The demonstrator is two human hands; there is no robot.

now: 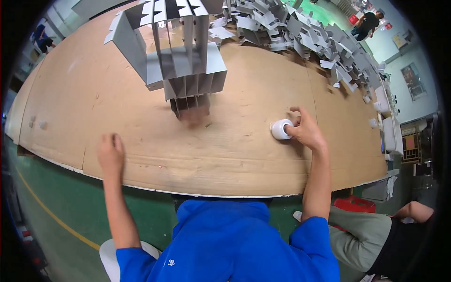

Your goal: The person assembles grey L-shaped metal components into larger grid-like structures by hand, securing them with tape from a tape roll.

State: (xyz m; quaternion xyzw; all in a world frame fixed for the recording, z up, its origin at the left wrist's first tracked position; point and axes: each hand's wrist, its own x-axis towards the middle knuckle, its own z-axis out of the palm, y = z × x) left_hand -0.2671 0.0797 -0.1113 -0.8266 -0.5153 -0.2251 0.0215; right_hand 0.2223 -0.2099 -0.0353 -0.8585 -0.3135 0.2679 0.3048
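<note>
Fingers of right hand (308, 133) touch white roll (279, 129) at 3 o'clock, grip unclear; left hand (111, 155) at 9 o'clock curls loosely, contents unclear; grey divider stack (181, 66) stands at 11 o'clock.

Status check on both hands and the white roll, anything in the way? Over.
Right hand at white roll, fingers by its open end. Left hand apart from roll, nothing seen in it. Grey partitions farther out, not blocking roll.
</note>
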